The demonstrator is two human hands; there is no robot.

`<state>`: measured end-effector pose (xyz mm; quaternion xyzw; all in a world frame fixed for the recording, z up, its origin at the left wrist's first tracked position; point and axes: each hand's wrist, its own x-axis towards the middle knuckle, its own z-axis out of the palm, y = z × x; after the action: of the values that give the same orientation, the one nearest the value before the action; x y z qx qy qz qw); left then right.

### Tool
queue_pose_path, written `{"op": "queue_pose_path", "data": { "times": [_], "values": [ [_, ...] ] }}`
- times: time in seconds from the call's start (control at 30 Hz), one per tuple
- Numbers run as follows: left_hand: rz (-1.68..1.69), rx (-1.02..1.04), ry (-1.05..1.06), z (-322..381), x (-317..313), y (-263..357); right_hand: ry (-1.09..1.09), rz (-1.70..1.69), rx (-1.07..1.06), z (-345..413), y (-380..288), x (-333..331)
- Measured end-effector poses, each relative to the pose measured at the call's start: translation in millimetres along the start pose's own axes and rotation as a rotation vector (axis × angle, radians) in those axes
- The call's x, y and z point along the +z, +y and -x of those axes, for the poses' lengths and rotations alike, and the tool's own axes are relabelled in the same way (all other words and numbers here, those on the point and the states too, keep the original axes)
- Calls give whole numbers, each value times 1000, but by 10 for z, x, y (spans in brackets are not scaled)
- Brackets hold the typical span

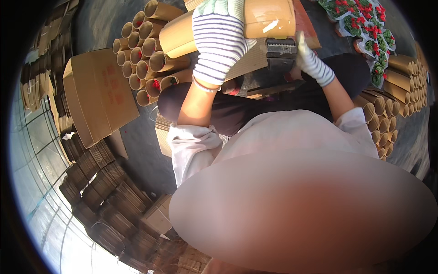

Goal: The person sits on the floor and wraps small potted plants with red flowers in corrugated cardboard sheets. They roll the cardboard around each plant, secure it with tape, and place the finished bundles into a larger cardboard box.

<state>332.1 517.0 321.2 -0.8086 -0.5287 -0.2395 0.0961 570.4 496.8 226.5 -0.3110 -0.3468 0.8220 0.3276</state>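
Note:
My left hand (220, 44), in a striped knit glove with a pale green coating, grips a brown cardboard tube (268, 20) at the top of the view. The tube lies crosswise, one end sticking out left of the glove. A shiny, tape-like patch shows on its right part. Just below that part is a black tape dispenser (281, 49) with a serrated edge. Beside the dispenser, on its right, my right hand (310, 61) is seen nearly edge-on in a matching glove. Its fingers are mostly hidden, so its hold on the dispenser cannot be made out.
Cardboard tubes (149, 48), several with red flowers inside, are stacked at left. A cardboard box (99, 96) stands beside them. Flattened cardboard (113, 202) fills the lower left. Wrapped red-flowered plants (371, 37) stand upper right, above more stacked tubes (383, 118). A reddish board (308, 25) lies beyond the dispenser.

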Motion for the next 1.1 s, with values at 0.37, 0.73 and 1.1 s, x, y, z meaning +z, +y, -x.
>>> {"op": "queue_pose_path", "data": {
  "times": [0.37,0.73,1.1],
  "values": [
    [-14,-228,-577,286,734,-175,-469,193,-170,-192,-682,484],
    [-72,-87,-384,355,732,-279,-36,693,428,659,-254,66],
    [980,-1002,370,1075,-32,-770,230,2209,73,-653,10,-1322]
  ]
}}
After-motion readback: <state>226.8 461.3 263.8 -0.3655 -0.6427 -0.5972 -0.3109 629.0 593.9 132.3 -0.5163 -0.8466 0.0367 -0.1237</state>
